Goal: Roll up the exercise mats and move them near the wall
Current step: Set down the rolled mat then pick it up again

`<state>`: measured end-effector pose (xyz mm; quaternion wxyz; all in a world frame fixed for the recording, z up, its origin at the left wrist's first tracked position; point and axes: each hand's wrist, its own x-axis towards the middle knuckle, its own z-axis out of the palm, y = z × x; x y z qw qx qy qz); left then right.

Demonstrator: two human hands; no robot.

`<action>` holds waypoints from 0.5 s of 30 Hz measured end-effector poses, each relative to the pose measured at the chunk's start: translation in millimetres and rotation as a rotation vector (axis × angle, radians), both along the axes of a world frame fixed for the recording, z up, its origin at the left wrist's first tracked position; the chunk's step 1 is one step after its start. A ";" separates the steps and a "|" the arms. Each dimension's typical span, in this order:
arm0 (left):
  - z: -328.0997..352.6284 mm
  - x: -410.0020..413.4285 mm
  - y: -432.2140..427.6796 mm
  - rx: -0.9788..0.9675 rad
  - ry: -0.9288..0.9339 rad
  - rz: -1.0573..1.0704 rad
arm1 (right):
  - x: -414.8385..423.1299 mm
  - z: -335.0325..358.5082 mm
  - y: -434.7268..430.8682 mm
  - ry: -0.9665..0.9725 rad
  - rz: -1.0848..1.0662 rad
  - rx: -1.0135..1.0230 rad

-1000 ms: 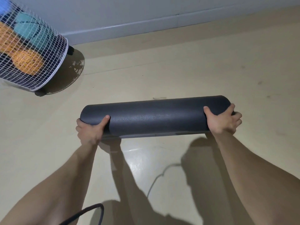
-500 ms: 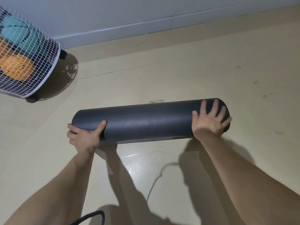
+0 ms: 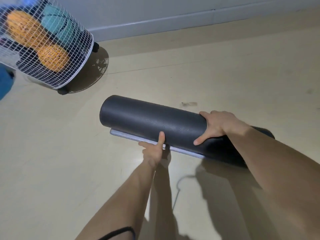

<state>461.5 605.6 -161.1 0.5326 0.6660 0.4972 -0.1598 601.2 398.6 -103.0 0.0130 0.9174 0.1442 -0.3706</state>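
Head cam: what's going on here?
A person holds a fully rolled dark exercise mat: the left hand grips its lower edge near the middle, and the right hand wraps over the top toward the right end. It seems lifted off the floor, not yet at the wall. A wire basket of balls stands at left.

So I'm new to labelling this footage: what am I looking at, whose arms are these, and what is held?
There is no machine: a person wears one camera on the head, looking forward and down, so you see their own bare arms. The left hand holds the loose edge of a dark rolled mat from below, thumb against the roll; the right hand grips over its top. Beneath is a beige floor. At upper left a wheeled wire basket holds orange and teal balls, near the wall.
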 end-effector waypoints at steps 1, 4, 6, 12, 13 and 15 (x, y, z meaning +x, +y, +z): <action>1.6 -1.6 -8.6 -0.113 -0.036 0.062 | -10.2 -0.8 3.2 0.068 -0.053 0.023; 9.1 -4.9 -12.7 -0.316 -0.092 0.238 | -53.2 -11.2 16.6 0.152 -0.160 0.058; 6.9 -11.6 -2.9 -0.345 -0.058 0.246 | -79.0 -17.2 25.4 0.126 -0.193 0.078; 13.1 -17.9 -5.9 -0.277 -0.127 0.190 | -83.5 -36.5 13.6 0.334 -0.429 0.444; 14.9 -17.5 -10.2 -0.278 -0.120 0.184 | -82.5 -38.5 10.2 0.338 -0.465 0.498; 15.7 -16.4 -15.7 -0.300 -0.116 0.139 | -81.8 -42.8 7.2 0.339 -0.494 0.561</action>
